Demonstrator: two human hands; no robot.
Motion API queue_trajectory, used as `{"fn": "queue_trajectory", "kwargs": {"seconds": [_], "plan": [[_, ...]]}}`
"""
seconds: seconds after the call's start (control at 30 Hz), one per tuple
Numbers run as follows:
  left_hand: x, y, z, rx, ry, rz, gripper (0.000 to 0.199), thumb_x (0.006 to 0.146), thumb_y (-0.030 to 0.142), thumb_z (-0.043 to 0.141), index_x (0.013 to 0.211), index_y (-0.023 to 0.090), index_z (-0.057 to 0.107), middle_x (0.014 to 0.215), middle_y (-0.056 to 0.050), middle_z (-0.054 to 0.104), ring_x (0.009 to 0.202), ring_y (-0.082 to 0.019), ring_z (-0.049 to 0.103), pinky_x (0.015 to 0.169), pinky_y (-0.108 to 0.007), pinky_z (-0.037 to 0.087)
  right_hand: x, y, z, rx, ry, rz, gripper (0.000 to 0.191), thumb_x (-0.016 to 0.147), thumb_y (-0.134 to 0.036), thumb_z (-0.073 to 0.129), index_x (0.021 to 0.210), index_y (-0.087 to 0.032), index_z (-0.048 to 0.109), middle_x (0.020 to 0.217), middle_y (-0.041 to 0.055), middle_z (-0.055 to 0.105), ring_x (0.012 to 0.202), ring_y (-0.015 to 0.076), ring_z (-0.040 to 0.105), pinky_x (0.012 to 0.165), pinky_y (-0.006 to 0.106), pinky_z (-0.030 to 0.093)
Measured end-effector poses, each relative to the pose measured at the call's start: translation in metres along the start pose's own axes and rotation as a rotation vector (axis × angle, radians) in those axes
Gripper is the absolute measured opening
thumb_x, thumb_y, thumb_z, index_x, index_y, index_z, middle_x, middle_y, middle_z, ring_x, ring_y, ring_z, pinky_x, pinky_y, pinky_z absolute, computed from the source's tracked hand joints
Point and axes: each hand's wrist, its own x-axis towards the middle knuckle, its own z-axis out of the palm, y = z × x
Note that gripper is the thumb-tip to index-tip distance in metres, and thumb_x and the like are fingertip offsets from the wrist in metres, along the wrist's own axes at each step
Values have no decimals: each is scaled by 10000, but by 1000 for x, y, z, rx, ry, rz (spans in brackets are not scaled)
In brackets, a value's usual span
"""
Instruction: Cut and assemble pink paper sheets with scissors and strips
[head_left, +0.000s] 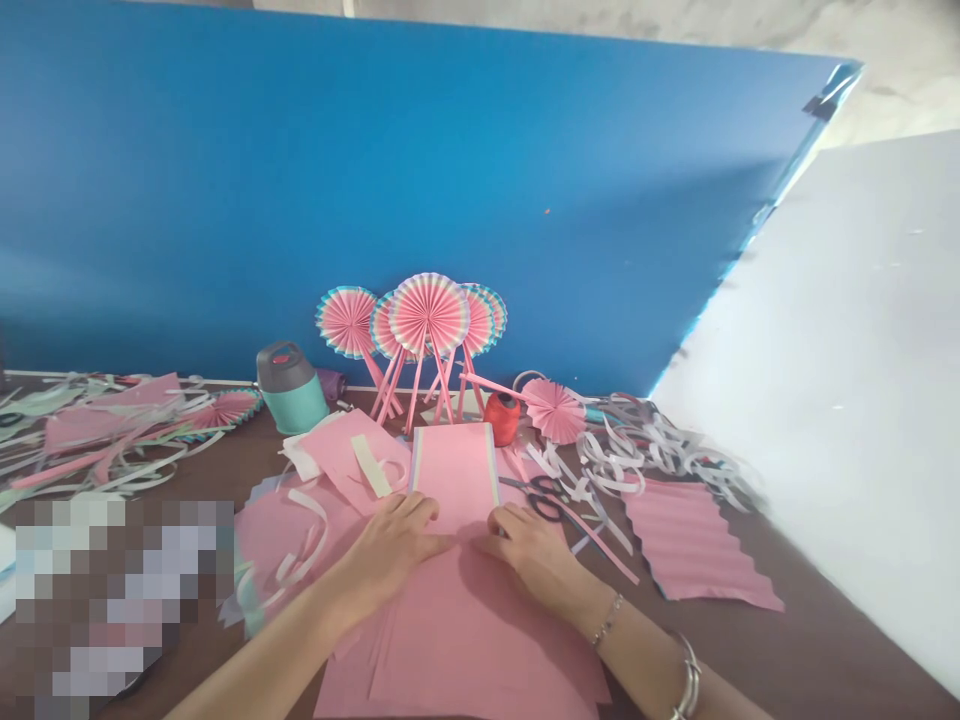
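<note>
A pink paper sheet [454,465] with pale striped strips along both side edges lies in front of me, on top of a stack of plain pink paper [480,650]. At its near left corner my left hand [397,545] is closed, thumb pointing inward and fingers curled over the edge. My right hand [529,550] mirrors it at the near right corner, thumb also inward. Both hands pinch the sheet's near edge; the fingertips are partly hidden. Just beyond my right hand lie black-handled scissors [546,498], close to the sheet's right side.
Several pleated paper fans [429,315] stand against the blue panel [450,150]. A teal-and-grey container [291,390] and a red thread spool [502,418] sit at the back. White paper strips [622,450] pile up at right, near a pleated pink sheet [697,540]. Paper scraps [112,420] cover the left.
</note>
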Motion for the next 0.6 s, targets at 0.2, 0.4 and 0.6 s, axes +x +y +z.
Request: {"fn": "queue_trajectory", "kwargs": {"seconds": [0.2,0.4,0.6], "plan": [[-3,-15,-6,-60,-9,-6,275,914,166,453,888,287,698,925,-16,530,911,-192,434,753,-291,308,-3,4,-5,6,-13,28,260,741,-13,510,823,-204,666,836,33,578,805,168,461,673,303,305],[-8,-33,-8,-28,-45,42,374,818,6,427,827,268,693,851,-13,545,867,-182,447,724,-305,291,-7,7,-12,-38,-27,72,223,724,-25,504,758,-182,660,848,50,592,847,187,465,730,332,310],[-8,-40,-10,-21,-65,29,427,676,-77,452,750,266,694,765,-8,585,832,-185,469,729,-323,301,-7,3,-21,-62,-50,23,140,747,-94,539,772,-179,647,831,53,593,860,198,473,735,345,312]]}}
